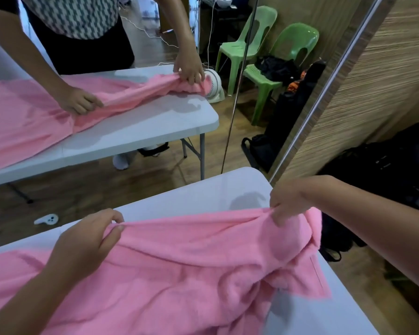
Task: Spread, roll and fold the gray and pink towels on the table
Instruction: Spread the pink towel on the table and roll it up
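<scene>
The pink towel lies rumpled on the table, bunched toward its right corner. Both hands, left and right, pinch the towel's far edge. Soft and limp, it likely sags between grips, so corners suit best.

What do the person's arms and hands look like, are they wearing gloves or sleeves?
No gloves and no sleeves show. Both the left hand and the right hand are bare, and the forearms are bare too as far as the picture reaches. There are no rings, watch or bracelets to see. The fingernails look short and plain. Nothing shows of what is worn higher up the arms.
</scene>
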### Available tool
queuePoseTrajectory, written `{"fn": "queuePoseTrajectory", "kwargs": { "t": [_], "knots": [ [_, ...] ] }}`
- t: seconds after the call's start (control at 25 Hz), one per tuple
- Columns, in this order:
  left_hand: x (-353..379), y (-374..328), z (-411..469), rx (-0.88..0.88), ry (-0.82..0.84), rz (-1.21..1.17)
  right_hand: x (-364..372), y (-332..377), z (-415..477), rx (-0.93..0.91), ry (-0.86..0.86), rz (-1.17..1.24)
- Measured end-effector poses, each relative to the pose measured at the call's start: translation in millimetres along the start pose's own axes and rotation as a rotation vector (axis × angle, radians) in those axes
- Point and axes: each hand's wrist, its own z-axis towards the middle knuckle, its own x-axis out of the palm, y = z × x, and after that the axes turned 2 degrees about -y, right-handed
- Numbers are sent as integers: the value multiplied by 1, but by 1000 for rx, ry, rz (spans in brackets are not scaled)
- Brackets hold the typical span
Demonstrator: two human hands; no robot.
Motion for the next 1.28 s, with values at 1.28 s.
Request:
{"fn": "queuePoseTrajectory", "kwargs": {
  "t": [1.28],
  "knots": [
    [156,-162,-176,551,294,177,270,35,-12,270,-815,434]
  ]
}}
